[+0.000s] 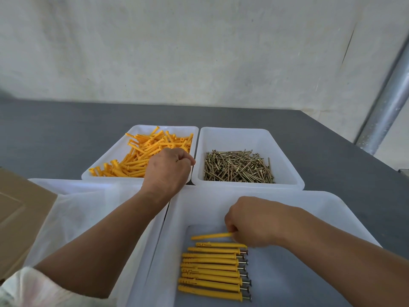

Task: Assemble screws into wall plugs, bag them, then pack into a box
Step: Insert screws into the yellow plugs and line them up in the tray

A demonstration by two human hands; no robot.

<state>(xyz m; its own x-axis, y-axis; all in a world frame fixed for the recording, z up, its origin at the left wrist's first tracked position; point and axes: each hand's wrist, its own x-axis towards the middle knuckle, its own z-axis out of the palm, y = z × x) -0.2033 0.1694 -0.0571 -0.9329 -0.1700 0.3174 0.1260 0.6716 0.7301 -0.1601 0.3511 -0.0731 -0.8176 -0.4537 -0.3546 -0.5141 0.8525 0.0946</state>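
**Grey desk (66, 134), four white trays, both hands at work**

Pale plaster wall (199, 52) behind the desk, with a metal pipe (389, 103) slanting at far right. Two trays sit side by side at the back, touching. The back left tray (106, 156) holds a loose heap of yellow wall plugs (143, 151). The back right tray (232, 138) holds a pile of brassy screws (236, 167).

Two bigger trays sit in front. In the front right tray (287, 200) a neat row of assembled plugs (210, 271) lies flat and parallel, with the screw heads sticking out on the right ends. The front left tray (73, 185) has clear plastic (88, 218) lying in it, which looks like bags, but I cannot tell for sure. A cardboard box (20, 213) sits at the left edge, just beside that tray.

The left hand (169, 167) is over the near right corner of the plug tray, knuckles up and fingers curled under. Whether it grips anything is hidden.

The right hand (250, 222) is low in the front right tray. Its fingers are clamped on one end of a single plug (210, 236), which lies roughly level just behind the row and points left.

A light sleeve (28, 286) shows at bottom left.
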